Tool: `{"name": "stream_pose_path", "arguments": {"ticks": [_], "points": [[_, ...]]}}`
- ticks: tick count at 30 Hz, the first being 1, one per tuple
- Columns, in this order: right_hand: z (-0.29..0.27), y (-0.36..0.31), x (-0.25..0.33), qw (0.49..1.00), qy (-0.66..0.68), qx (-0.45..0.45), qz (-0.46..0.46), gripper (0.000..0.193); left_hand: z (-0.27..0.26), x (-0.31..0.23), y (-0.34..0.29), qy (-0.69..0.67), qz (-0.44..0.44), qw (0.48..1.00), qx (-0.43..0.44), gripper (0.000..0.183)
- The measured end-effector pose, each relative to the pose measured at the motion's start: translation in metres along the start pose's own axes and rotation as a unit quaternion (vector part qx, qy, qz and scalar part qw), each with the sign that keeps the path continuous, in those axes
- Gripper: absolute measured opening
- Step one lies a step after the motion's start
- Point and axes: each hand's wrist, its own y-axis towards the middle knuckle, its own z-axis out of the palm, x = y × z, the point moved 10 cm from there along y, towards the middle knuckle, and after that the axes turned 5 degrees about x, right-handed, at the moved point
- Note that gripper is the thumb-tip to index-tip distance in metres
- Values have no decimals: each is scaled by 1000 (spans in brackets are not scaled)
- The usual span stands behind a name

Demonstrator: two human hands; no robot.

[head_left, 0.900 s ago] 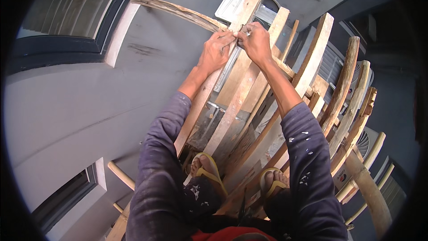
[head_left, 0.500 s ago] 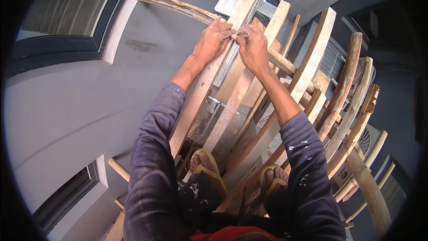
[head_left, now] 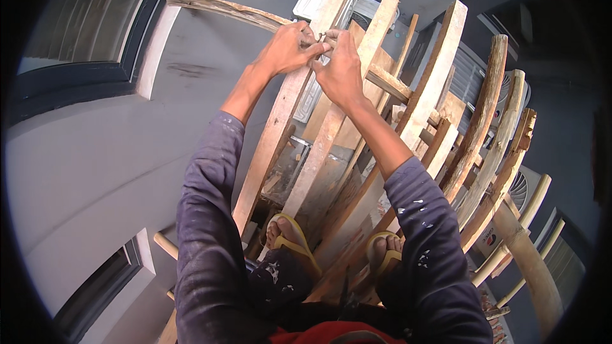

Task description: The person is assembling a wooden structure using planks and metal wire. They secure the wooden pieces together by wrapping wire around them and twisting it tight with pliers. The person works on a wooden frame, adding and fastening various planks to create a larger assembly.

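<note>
A grey wall [head_left: 115,153] spans the left; a dark-framed window [head_left: 83,22] sits above, a narrower window [head_left: 97,288] below.

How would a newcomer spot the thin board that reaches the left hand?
Start at the dark-framed window, upper left. From beside its pale surround, the thin board runs rightward to the left hand. Unlike the long planks slanting up the view, it lies crosswise, with a streaked brown surface.
</note>
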Motion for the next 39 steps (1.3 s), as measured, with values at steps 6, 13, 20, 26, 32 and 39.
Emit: {"name": "stream_pose_path", "arguments": {"ticks": [6, 13, 20, 26, 32, 39], "points": [[3, -1, -18, 998, -34, -19, 48, 27, -1, -1, 0, 59, 36, 996, -50, 23], [5, 6, -24, 992, -122, 25, 25, 17, -8, -3, -13, 13, 3, 999, -48, 20], [23, 40, -8, 922, -238, 254, -171, 21, -4, -3, -40, -42, 76, 979, -183, 11], [52, 53, 14, 805, -386, 379, -242, 22, 5, -29, -46, 95, 108, 982, -123, 25], [51, 65, 16, 858, -349, 341, -164, 31, 18, -35, -10, 145, -139, 957, 209, 46], [19, 86, -25, 957, -132, 253, 44, 62, 6, -30, 12, 277, -172, 941, 88, 20]]}}
